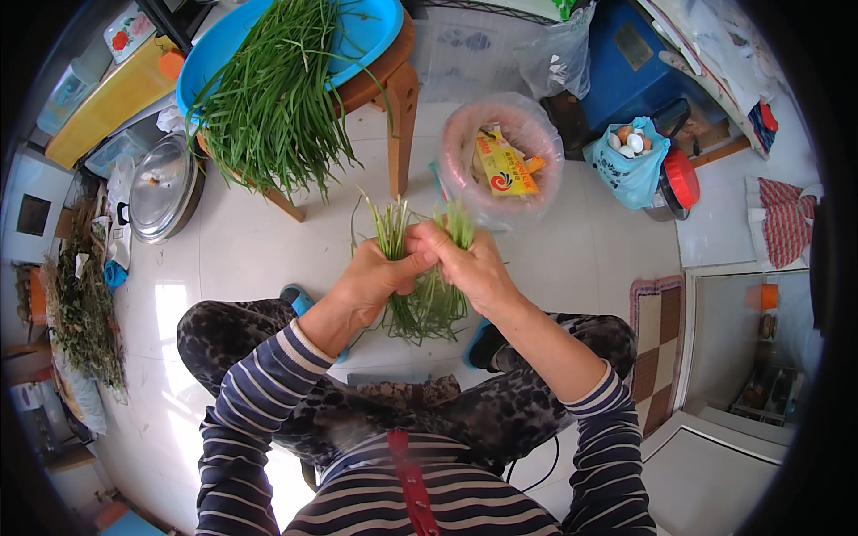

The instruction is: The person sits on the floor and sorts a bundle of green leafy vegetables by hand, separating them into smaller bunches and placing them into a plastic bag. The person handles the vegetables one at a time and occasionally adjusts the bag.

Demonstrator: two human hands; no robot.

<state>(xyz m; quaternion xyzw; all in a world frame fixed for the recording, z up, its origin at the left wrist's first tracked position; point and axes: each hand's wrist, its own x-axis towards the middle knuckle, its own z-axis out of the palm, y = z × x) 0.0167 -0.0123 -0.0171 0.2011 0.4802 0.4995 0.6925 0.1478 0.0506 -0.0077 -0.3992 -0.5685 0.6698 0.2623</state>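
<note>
My left hand (379, 275) is closed round a bunch of green garlic chives (391, 231), its pale cut ends pointing up. Close beside it, my right hand (466, 264) grips a second bunch of chives (459, 224), slightly blurred at the top. The fingers of both hands meet between the bunches, and the leaves hang below them above the floor. Beyond my hands, a large heap of chives (275, 100) lies in a blue plastic basin (365, 40) on a wooden stool (400, 100), with leaves drooping over the rim.
A bin with a clear plastic liner (456, 147) holds yellow packaging (503, 167). To its right is a blue bag (627, 177) with eggshells. A lidded metal pan (161, 187) and dried plants (84, 301) are at the left; a checked mat (657, 348) lies at the right.
</note>
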